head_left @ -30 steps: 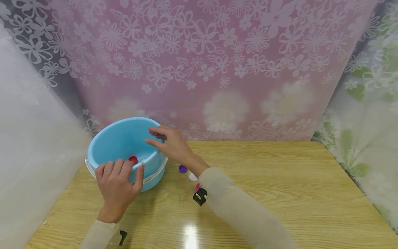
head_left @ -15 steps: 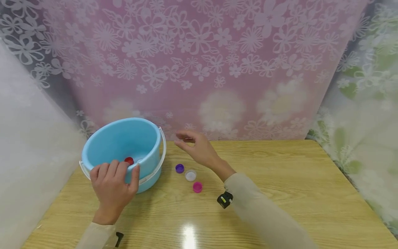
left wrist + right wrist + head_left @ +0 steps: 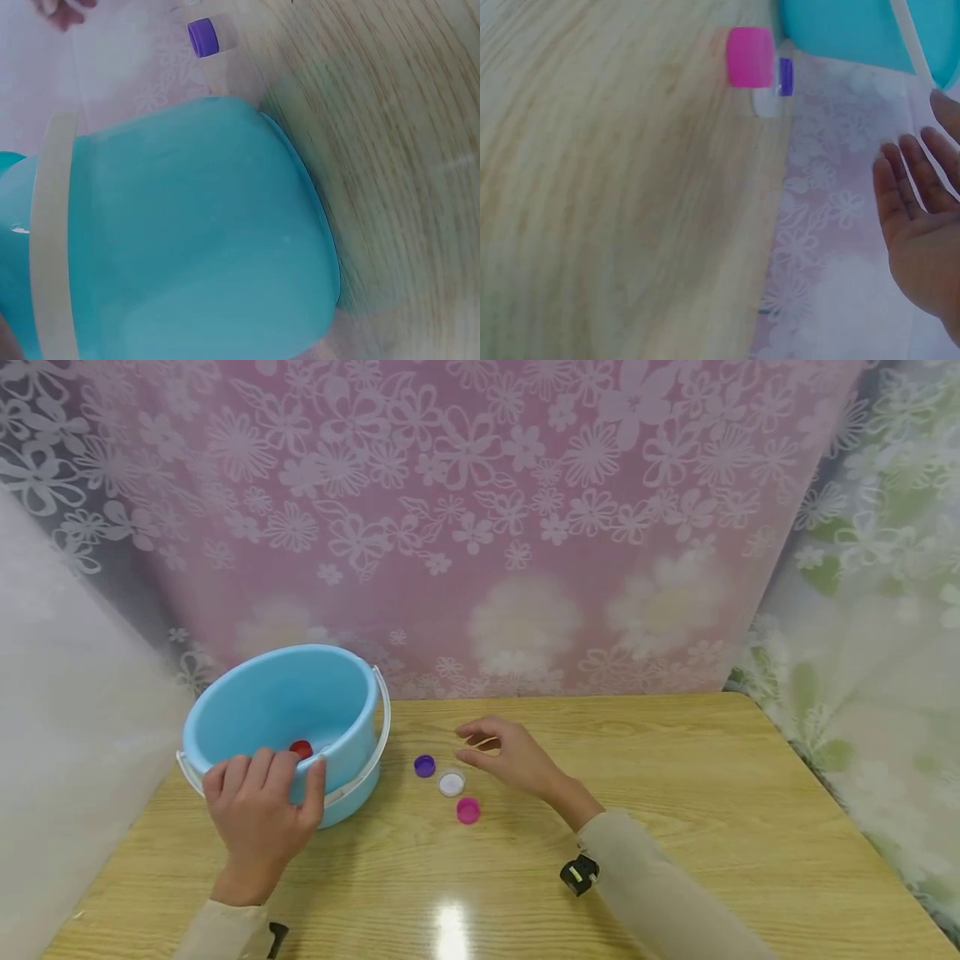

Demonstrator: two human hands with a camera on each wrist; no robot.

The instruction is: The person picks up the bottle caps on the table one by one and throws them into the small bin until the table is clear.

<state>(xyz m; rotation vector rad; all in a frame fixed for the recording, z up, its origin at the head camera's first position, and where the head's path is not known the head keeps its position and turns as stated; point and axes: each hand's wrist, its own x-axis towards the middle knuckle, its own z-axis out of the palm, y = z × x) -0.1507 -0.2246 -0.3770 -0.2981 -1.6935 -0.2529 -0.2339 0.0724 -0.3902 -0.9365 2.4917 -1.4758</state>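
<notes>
A light-blue bucket with a white handle stands at the table's left, its mouth tipped a little toward me. My left hand grips the near rim, fingers over the edge and thumb outside. Inside the bucket lies a red cap, partly hidden by that rim. To the right of the bucket sit a purple cap, a white cap and a pink cap in a slanting row. My right hand hovers just right of the caps, fingers loosely bent, holding nothing.
The wooden table stretches to the right of the caps. A pink flowered curtain hangs behind it, and pale curtains flank both sides.
My right hand has drawn back from the bucket's right rim, moving right and down past the caps. The white handle's right side has come into view. My left hand keeps its grip.
</notes>
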